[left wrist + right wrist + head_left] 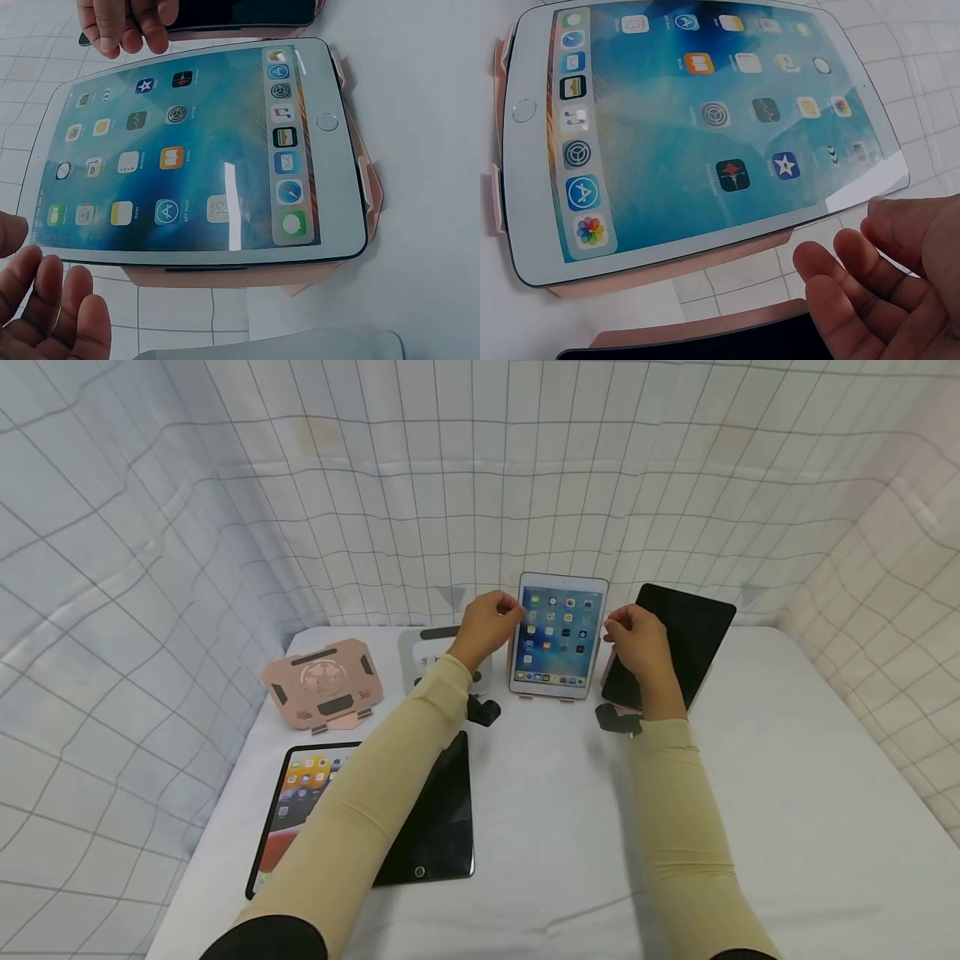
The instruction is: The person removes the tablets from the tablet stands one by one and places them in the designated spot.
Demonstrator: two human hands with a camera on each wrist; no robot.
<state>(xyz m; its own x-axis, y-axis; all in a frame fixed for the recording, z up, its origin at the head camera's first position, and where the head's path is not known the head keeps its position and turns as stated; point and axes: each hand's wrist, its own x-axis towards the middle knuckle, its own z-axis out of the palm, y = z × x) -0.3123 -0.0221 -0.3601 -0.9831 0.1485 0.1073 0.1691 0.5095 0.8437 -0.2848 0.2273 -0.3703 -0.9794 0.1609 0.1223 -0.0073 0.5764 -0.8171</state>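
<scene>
A white tablet [558,635] with a lit screen of app icons leans upright on a pink stand [367,176], which shows along its edges. My left hand [487,622] is beside the tablet's left edge, thumb and fingers loosely bent around its upper corner. On the opposite side, my right hand [637,639] has its thumb tip right at the upper corner, the other fingers apart and gently bent. Behind the right hand, a dark-screened tablet [686,635] leans on another pink stand [697,330], partly covered by the hand.
A pink folding stand [326,685] lies at the back left, a grey-and-white stand [420,652] beside it, partly behind the left arm. Nearer, a lit tablet [303,785] and a dark tablet [442,827] lie under the left forearm. Grid-patterned cloth [465,485] hangs around the white table [540,860].
</scene>
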